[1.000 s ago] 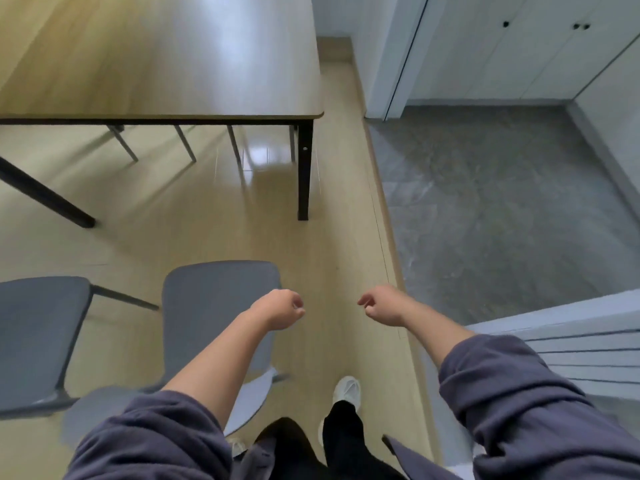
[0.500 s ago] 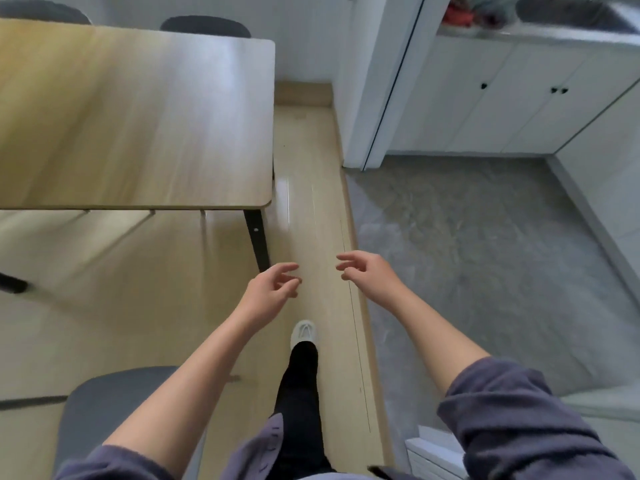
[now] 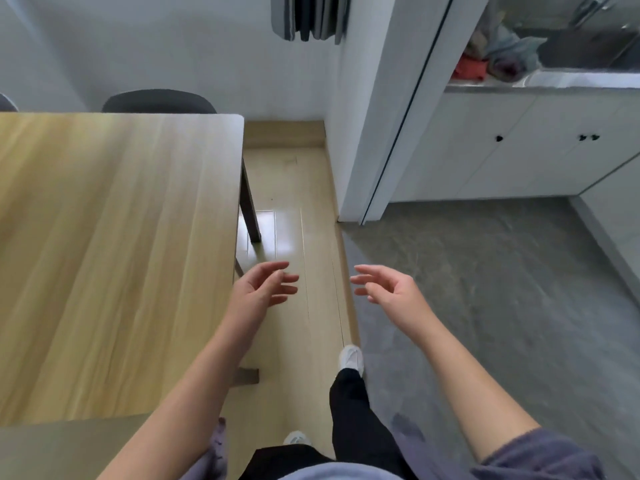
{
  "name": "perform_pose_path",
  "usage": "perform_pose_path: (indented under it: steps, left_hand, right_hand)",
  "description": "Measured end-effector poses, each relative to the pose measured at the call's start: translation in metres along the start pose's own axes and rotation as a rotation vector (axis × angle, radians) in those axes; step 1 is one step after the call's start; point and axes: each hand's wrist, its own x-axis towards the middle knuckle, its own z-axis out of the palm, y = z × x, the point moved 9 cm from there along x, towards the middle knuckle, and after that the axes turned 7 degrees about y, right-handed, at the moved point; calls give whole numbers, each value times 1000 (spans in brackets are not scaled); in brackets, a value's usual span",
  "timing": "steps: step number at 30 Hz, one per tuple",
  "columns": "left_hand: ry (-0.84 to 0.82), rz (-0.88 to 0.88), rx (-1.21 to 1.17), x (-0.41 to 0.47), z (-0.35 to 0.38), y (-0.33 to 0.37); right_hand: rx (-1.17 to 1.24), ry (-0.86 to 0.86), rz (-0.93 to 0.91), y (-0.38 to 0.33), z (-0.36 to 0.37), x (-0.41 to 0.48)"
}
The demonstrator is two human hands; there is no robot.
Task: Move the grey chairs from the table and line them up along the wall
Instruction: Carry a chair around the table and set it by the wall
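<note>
The rounded back of a grey chair (image 3: 159, 101) shows behind the far edge of the wooden table (image 3: 114, 254), against the white wall. A sliver of a second grey chair (image 3: 6, 103) sits at the left frame edge. My left hand (image 3: 265, 287) floats open beside the table's right edge, fingers spread, holding nothing. My right hand (image 3: 386, 289) is open too, over the seam between wood floor and grey floor. Both hands are far from the chairs.
A narrow strip of wood floor (image 3: 294, 216) runs between the table and a white partition (image 3: 381, 133). Grey tiled floor (image 3: 485, 289) and white cabinets (image 3: 519, 150) lie to the right. A dark folded item (image 3: 310, 17) hangs on the wall ahead. My feet are on the strip.
I have walked forward along the table's right side. The two grey chairs near my feet have dropped out of view. Both hands went from fists to open, spread fingers.
</note>
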Motion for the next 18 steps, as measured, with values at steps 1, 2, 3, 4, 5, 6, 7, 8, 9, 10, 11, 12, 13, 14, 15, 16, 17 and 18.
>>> perform_pose_path:
  steps: [1, 2, 3, 4, 5, 6, 7, 8, 9, 10, 11, 12, 13, 14, 15, 16, 17, 18]
  left_hand:
    - [1, 1, 0, 21, 8, 6]
    - [17, 4, -5, 49, 18, 13]
    - [41, 8, -7, 74, 25, 18]
    - [69, 6, -12, 99, 31, 24]
    - [105, -7, -15, 120, 35, 28]
    - [146, -21, -24, 145, 40, 37]
    - [185, -28, -31, 167, 43, 47]
    - [214, -22, -37, 190, 47, 62]
    - [240, -12, -37, 211, 49, 76]
    - [263, -6, -36, 231, 50, 90]
    - [289, 5, -34, 250, 49, 103]
    - [323, 8, -52, 272, 46, 116]
    - [356, 10, -68, 290, 42, 125]
    - [394, 15, -86, 314, 34, 134]
    - [422, 11, -96, 334, 27, 139]
    - [445, 6, -103, 354, 19, 144]
    - [473, 3, -109, 378, 9, 148]
    - [499, -6, -113, 403, 0, 151]
  right_hand:
    - [0, -11, -7, -6, -3, 26]
    - [-4, -23, -18, -12, -6, 61]
    - [-14, -34, -33, -19, -10, 92]
    - [-30, -51, -43, -27, -13, 126]
    - [-47, -68, -42, -35, -16, 154]
    - [-68, -100, -35, -47, -19, 189]
    - [-90, -130, -35, -60, -21, 221]
    - [-112, -162, -46, -77, -22, 254]
    - [-132, -192, -61, -95, -21, 285]
    - [-141, -212, -68, -114, -18, 315]
    - [-145, -228, -83, -131, -13, 342]
    - [-157, -266, -96, -151, -1, 372]
    - [-169, -294, -116, -167, 10, 394]
    - [-184, -339, -140, -184, 29, 423]
    - [-193, -378, -160, -197, 44, 444]
    - [-196, -414, -179, -208, 59, 462]
    - [-200, -451, -200, -218, 74, 484]
    - [-201, -476, -214, -228, 88, 505]
